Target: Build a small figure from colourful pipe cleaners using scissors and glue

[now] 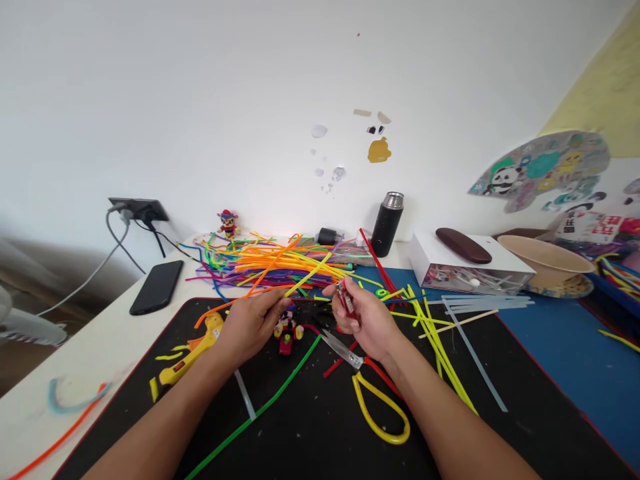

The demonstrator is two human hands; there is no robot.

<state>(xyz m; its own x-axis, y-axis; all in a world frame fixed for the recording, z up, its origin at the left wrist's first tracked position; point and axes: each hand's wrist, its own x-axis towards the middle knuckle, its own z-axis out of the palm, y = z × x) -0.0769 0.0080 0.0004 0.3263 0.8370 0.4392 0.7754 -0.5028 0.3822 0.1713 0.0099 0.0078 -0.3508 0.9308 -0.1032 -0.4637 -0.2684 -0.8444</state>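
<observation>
My left hand [257, 323] is closed in a pinch on a yellow pipe cleaner [315, 272] that slants up to the right. In my right hand [367, 317] is a red lighter [345, 299], with my fingers wrapped round it. Below the left fingers, a small figure made of coloured pipe cleaners [286, 333] lies on the black mat [310, 427]. Scissors [357, 361] with red and yellow handles lie under and beside the right hand. A yellow glue gun [193, 353] rests left of my left forearm, and a green pipe cleaner [270, 403] curves across the mat.
A large heap of coloured pipe cleaners [270, 260] spreads along the back. A black flask [387, 225], a second small figure [229, 224] and a white box [425, 260] stand near the wall. Glue sticks [475, 353] lie right; a phone [157, 287] lies left.
</observation>
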